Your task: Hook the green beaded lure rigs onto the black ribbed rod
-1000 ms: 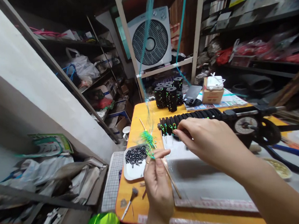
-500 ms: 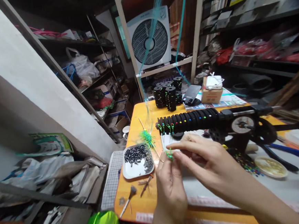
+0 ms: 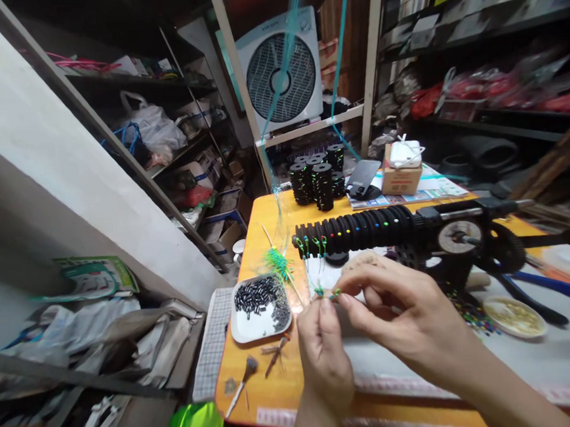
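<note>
My left hand [image 3: 324, 352] is closed, thumb and forefinger pinching small green thread-like pieces [image 3: 320, 291] above the near side of the table. Opposite it, my right hand [image 3: 403, 306] pinches the right end of the same green pieces between thumb and forefinger. Their exact form is too small to make out. Just behind my hands is a black ribbed rod [image 3: 353, 232] set with coloured pins. Several green loops [image 3: 316, 244] hang from its left end on thin threads. Left of my hands lies a bundle of green threads [image 3: 278, 264] on a thin stick.
A white tray [image 3: 247, 331] holds black tubes and small grey parts. A brush [image 3: 243, 381] lies in front of it. Blue-handled pliers [image 3: 557, 289], a dish [image 3: 515, 317] and loose coloured beads sit to the right. Black spools [image 3: 322, 187], a phone [image 3: 362, 176] and a fan [image 3: 281, 72] are behind.
My right hand has shifted slightly right and down, drawing the green pieces out sideways between both hands. My left hand keeps its pinch. The view has moved slightly.
</note>
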A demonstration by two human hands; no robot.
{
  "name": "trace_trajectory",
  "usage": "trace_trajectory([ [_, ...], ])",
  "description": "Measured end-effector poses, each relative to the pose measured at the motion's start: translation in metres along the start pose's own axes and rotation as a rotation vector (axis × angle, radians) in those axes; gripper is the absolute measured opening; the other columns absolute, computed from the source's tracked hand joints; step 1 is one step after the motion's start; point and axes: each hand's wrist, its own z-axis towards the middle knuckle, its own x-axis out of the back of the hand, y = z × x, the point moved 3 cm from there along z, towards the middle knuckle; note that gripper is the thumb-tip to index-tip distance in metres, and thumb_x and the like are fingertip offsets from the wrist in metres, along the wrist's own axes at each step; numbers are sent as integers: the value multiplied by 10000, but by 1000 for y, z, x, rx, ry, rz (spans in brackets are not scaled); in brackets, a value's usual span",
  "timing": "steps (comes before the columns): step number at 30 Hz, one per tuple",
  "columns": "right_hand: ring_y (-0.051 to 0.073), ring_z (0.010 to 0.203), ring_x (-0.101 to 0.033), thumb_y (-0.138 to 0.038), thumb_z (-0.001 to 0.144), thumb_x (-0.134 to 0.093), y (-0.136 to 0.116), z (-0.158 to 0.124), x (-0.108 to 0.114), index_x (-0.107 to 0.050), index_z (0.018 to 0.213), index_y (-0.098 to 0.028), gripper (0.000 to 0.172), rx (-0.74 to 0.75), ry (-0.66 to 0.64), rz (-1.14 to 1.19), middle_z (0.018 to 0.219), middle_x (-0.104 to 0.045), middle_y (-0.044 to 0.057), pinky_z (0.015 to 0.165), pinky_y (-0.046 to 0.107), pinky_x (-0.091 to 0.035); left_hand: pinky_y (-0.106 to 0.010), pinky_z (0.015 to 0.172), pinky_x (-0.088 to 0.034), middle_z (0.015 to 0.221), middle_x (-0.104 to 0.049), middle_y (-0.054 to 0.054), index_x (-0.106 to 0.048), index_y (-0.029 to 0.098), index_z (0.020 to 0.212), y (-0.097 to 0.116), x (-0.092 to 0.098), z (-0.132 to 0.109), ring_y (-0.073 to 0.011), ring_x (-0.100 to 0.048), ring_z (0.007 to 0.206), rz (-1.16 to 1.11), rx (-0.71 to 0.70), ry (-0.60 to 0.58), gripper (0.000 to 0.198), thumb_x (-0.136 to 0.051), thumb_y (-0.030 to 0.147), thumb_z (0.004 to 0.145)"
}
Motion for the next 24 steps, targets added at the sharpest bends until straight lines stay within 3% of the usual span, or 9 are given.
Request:
trace_trajectory([
  [5,120,572,-560,-230,883,-590,7,-2,-3,-620,835,-216,59,-70,55,184,852,-688,56,435,240,-407,-376,950,-500,1066,-728,-99,-723,186,1075,4,1,5,-250,-654,1045,-169,16,-17,396,-431,439,992],
  [8,139,597,-602,-289,890,-609,14,4,0,-595,823,-209,105,-121,149,178,789,-688,54,433,234,-419,-387,978,-466,1026,-734,-96,-703,166,1147,1,6,7,-240,-654,1034,-219,3,-19,443,-353,407,1019],
  [10,122,566,-587,-290,884,-626,16,12,4,-598,833,-198,108,-90,229,45,720,-660,24,448,225,-424,-377,985,-446,965,-739,-87,-704,165,1156,0,11,8,-225,-656,990,-220,-34,2,440,-356,397,1019],
  [15,91,540,-546,-192,905,-591,11,28,6,-579,845,-173,64,191,351,-443,656,-586,-19,535,234,-423,-352,946,-441,882,-725,-71,-714,166,1135,-1,23,6,-199,-648,893,-201,-90,65,413,-392,392,1008],
  [18,107,581,-563,-172,914,-564,9,33,3,-558,841,-177,73,232,332,-564,683,-594,-5,568,249,-422,-356,907,-458,873,-724,-83,-722,159,1113,-2,27,4,-212,-653,883,-185,-97,68,430,-400,420,999],
  [24,142,595,-575,-185,896,-540,4,43,3,-559,821,-186,77,142,200,-673,717,-632,20,587,289,-404,-358,899,-462,870,-716,-85,-730,163,1065,7,26,-1,-218,-653,882,-161,-89,60,432,-391,423,1000],
])
